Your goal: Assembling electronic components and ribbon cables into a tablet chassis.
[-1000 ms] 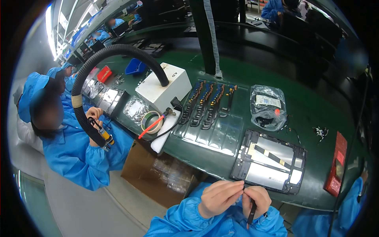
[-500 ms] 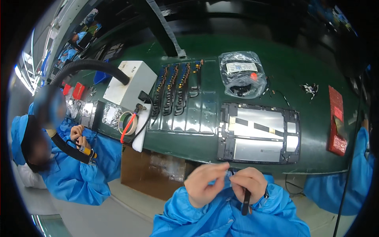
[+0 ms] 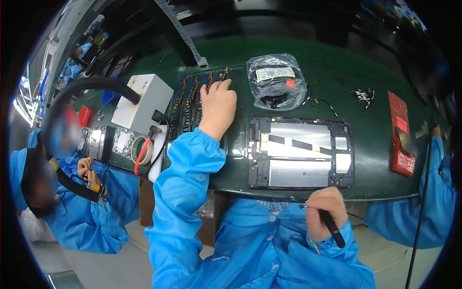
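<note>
My left hand (image 3: pixel 219 106) reaches over a clear plastic tray (image 3: pixel 236 144), its fingers bent and a little apart above rows of small black flex cables (image 3: pixel 190 96) with gold and blue ends. Nothing shows between those fingers, though the tips partly cover the cables. Close to my body, past the table's front edge, my right hand (image 3: pixel 328 204) is closed around black tweezers (image 3: pixel 333 230). A tiny dark piece (image 3: pixel 302 206) shows at its fingertips, too small to name. Behind that hand lies an opened tablet housing (image 3: pixel 301 159) with silver plates and a black frame.
A clear bag (image 3: pixel 276 82) of black parts lies behind the tablet. Small cables (image 3: pixel 364 96) and a red bubble-wrap pouch (image 3: pixel 402 139) are farther right. Left of the tray stand a white box (image 3: pixel 143 103) with a black hose and a tape roll (image 3: pixel 139 149). A co-worker (image 3: pixel 91 207) sits at left.
My left hand has left my right hand's side and moved forward and left to the tray. My right hand has shifted slightly right, still gripping the tweezers.
</note>
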A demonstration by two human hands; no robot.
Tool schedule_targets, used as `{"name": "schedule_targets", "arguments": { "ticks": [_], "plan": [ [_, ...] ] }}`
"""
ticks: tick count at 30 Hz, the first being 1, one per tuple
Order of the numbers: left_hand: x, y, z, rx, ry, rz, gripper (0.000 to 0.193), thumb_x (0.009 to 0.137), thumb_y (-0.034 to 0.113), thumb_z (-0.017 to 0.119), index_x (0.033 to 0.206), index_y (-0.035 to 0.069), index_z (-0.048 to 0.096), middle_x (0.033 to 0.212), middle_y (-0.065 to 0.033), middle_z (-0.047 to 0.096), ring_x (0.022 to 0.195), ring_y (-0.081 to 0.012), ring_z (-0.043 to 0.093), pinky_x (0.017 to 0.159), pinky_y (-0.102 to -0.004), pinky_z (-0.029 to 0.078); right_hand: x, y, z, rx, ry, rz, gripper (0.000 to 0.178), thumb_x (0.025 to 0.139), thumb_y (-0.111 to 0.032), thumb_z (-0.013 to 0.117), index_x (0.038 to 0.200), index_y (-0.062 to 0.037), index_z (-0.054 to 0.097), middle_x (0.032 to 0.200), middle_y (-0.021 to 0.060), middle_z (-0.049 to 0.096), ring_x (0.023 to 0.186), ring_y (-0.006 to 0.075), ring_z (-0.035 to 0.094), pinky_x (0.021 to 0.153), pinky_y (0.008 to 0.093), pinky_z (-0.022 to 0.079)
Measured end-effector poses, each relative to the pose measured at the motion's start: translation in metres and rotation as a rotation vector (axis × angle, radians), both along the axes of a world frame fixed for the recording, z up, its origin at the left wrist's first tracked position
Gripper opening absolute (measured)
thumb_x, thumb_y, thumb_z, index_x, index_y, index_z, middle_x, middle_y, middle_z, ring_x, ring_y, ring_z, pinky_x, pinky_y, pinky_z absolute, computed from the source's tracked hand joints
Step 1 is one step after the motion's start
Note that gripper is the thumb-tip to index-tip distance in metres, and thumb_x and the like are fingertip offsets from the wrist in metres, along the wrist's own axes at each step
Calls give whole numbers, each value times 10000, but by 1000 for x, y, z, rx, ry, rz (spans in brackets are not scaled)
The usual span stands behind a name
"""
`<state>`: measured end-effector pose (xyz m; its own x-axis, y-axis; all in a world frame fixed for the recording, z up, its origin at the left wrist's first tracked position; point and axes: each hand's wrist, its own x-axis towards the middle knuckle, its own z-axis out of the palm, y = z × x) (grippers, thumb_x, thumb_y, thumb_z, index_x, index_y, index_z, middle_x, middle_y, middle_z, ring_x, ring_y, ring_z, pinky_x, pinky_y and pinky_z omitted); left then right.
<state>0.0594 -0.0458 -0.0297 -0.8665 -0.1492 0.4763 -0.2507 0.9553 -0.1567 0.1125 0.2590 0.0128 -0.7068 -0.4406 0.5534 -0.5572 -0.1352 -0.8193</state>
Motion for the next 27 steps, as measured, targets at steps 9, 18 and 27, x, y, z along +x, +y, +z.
{"name": "schedule_targets", "arguments": {
  "ticks": [9,18,27],
  "plan": [
    [2,0,64,597,455,-155,137,821,75,577,913,-7,635,915,-129,651,798,-254,635,720,-318,491,-77,42,25,181,271,-323,157,727,78,589,841,-26,620,793,76,524,662,137,492,586,216,392],
    [-9,38,53,1493,396,-325,163,878,125,551,969,2,608,874,-63,671,767,-83,605,614,-192,455,-111,4,38,376,305,-283,163,696,61,667,818,-46,654,775,44,572,603,82,478,473,207,311],
    [-8,29,48,1707,360,-269,191,875,148,560,968,-11,613,888,-64,668,777,-89,609,624,-213,469,-108,-3,30,364,399,-249,180,685,69,680,830,-33,651,786,70,569,620,111,515,460,219,343]
  ]
}}
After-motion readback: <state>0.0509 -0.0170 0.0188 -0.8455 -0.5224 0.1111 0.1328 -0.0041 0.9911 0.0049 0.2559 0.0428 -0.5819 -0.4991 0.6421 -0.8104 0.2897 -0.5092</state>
